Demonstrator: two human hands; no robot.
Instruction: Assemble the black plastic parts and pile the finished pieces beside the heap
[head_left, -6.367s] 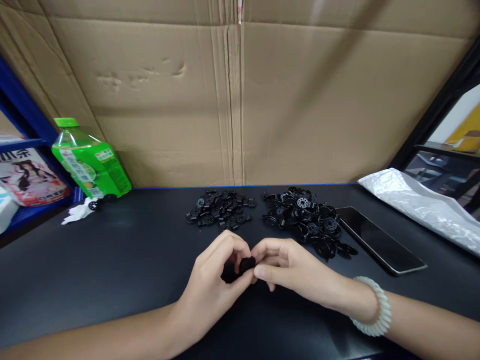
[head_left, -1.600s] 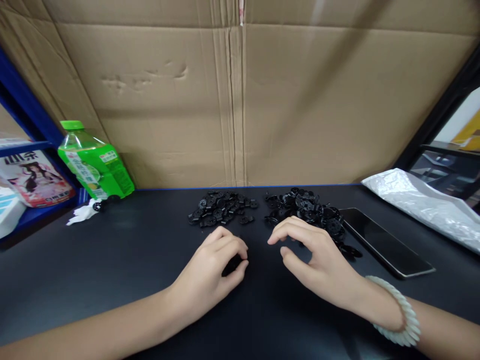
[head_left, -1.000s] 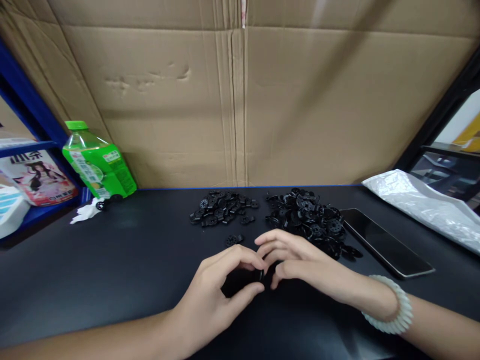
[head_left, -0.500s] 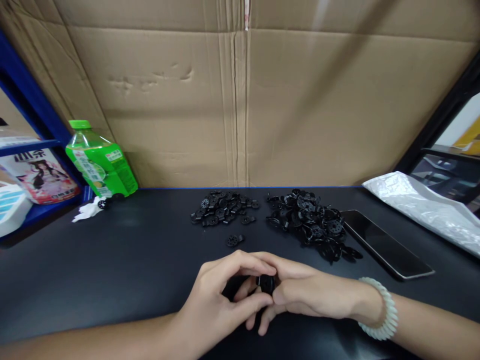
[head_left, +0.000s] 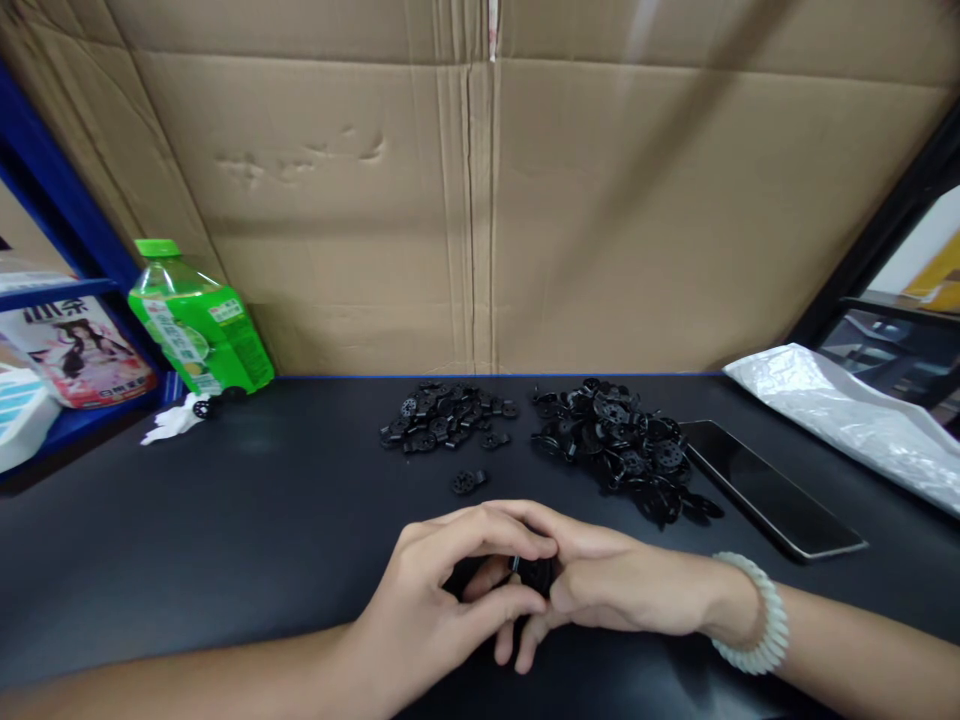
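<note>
Between my two hands is a small round black plastic clip (head_left: 534, 574), partly covered by the fingers. My left hand (head_left: 442, 590) pinches it from the left with thumb and index finger. From the other side my right hand (head_left: 607, 585) grips it, its lower fingers curling underneath. A pale coiled band (head_left: 752, 612) circles my right wrist. Just beyond the hands, one similar black clip (head_left: 468, 482) lies alone. Behind that is a pile of black clips (head_left: 442, 415), and a larger heap of round black perforated pieces (head_left: 615, 445) lies to its right.
A black phone (head_left: 772, 490) lies right of the heap, with a silvery plastic bag (head_left: 840, 410) beyond it. At the left stand a green drink bottle (head_left: 202, 330), a crumpled white tissue (head_left: 171, 420) and a blue shelf (head_left: 82, 395). A cardboard wall (head_left: 337, 220) closes the back.
The clip has turned slightly between the fingers, showing more of its dark round face. Both hands stay almost in place, still closed on it.
</note>
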